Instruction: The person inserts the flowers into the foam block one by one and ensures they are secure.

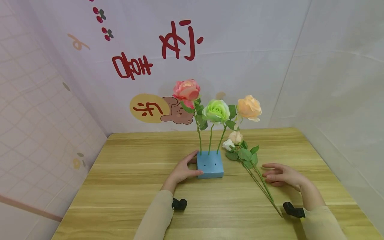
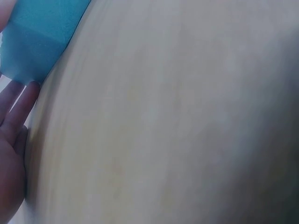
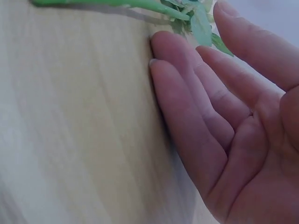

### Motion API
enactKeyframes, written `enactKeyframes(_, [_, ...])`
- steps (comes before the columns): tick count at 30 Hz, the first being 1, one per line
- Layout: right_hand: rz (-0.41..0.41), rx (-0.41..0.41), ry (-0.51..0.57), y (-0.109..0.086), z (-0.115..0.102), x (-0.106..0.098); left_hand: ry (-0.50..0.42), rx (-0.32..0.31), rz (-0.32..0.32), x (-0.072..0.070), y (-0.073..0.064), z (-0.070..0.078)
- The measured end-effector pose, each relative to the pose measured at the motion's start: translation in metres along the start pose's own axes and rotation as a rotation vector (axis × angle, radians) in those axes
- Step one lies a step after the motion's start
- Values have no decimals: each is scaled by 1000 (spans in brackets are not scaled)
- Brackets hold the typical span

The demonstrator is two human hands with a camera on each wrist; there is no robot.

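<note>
A blue foam block stands on the table with a pink rose, a green rose and a peach rose upright in its back row. Two small holes show in its top. My left hand grips the block's left side, thumb at the front corner and fingers toward the back; in the left wrist view, fingertips touch the blue foam. My right hand holds nothing, fingers loosely curved beside the stems of a white rose and a pale peach rose lying down.
The wooden table ends at a white cloth wall printed with red characters and a bear. Pale cloth also hangs on both sides. Black wrist mounts sit on both forearms.
</note>
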State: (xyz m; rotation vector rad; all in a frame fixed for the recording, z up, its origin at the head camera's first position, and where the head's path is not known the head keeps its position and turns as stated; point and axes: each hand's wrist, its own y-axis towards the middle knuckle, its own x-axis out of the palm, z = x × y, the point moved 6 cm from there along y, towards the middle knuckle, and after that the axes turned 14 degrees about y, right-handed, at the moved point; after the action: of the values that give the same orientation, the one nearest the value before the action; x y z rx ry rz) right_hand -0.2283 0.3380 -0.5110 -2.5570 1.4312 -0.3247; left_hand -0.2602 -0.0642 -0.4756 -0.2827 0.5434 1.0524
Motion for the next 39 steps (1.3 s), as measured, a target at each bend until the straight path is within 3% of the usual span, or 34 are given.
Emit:
enactKeyframes(6, [21, 53, 20, 3, 1, 5, 3, -4, 5, 0, 0, 1])
enactKeyframes(16, [54, 44, -41, 9, 1, 11, 8, -9, -1, 0, 1, -2])
enactKeyframes(29, [178, -35, -142, 14, 0, 17, 5, -16, 2, 1, 1, -3])
enactKeyframes(39, [184, -49, -153, 16, 0, 18, 9, -7, -1, 1, 2, -4])
